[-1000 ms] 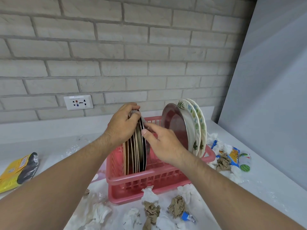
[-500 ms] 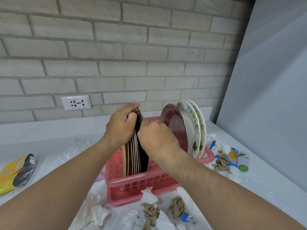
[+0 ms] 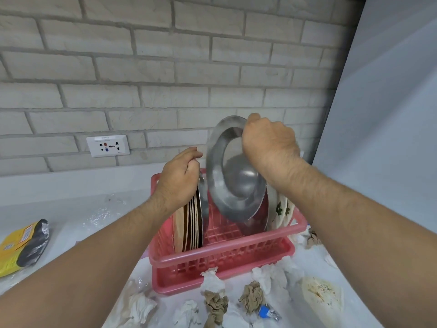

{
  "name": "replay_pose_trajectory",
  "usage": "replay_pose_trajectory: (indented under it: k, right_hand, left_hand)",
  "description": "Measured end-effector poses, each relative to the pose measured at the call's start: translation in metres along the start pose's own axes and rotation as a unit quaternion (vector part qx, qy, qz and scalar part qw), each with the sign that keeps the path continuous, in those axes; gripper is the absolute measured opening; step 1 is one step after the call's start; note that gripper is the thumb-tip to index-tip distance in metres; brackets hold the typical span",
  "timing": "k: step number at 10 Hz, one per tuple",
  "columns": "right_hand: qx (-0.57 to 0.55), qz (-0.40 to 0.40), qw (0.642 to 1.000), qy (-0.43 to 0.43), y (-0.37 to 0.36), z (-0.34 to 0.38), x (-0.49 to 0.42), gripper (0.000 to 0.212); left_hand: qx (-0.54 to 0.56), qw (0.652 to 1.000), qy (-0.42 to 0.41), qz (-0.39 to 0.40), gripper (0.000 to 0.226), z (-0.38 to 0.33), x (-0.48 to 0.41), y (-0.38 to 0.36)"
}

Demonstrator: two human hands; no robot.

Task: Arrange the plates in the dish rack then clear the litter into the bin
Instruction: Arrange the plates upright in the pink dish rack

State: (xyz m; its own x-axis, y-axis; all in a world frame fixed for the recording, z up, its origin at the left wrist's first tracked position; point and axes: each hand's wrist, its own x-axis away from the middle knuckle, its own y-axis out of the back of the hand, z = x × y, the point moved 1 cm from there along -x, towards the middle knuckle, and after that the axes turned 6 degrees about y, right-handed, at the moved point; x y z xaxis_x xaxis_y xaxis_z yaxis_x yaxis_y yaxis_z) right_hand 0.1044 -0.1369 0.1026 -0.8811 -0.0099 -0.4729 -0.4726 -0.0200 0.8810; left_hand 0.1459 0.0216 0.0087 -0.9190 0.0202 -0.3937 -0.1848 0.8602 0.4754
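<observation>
Litter first, at the far left: a yellow snack packet (image 3: 21, 247) lies on the white surface (image 3: 47, 200), well apart from the rack, with a crumple of clear plastic film (image 3: 104, 211) between them. None of it concerns me until the plates are done.

My left grip (image 3: 179, 178) is curled over the top edges of the upright plates (image 3: 192, 223) packed at the left end of the pink dish rack (image 3: 224, 256). I judge it is there to brace them together, so they do not fan over into the open slots beside them.

Those middle slots explain the next thing. My right grip (image 3: 269, 147) is clamped on the upper rim of a steel plate (image 3: 234, 176), fingers hooked over the edge. It holds the plate tilted above the rack's middle, with the lower edge down inside the rack but, as far as I can tell, not seated. Holding it by the top rim leaves the bottom edge free to find a slot.

Behind it a second steel plate (image 3: 261, 221) leans toward the right. The floral plates (image 3: 282, 209) stand at the right end, mostly hidden by my forearm.

In front of the rack lie crumpled white tissues (image 3: 212, 280), brown paper wads (image 3: 216, 304), a small blue tube (image 3: 267, 312) and a stained paper sheet (image 3: 320, 295) — all for the bin, which is not in view.
</observation>
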Motion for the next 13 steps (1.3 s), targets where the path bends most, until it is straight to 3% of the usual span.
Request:
replay_pose_trajectory:
  k: [6,13]
  right_hand:
    - [0.058,0.041,0.991,0.113,-0.024,0.012,0.025,0.018]
    - [0.046,0.093,0.991,0.080,-0.045,-0.007,0.028,0.042]
  left_hand:
    - [-0.032,0.999,0.000,-0.007,0.041,0.001,0.000,-0.001]
    - [-0.025,1.000,0.007,-0.002,0.040,0.002,0.000,-0.001]
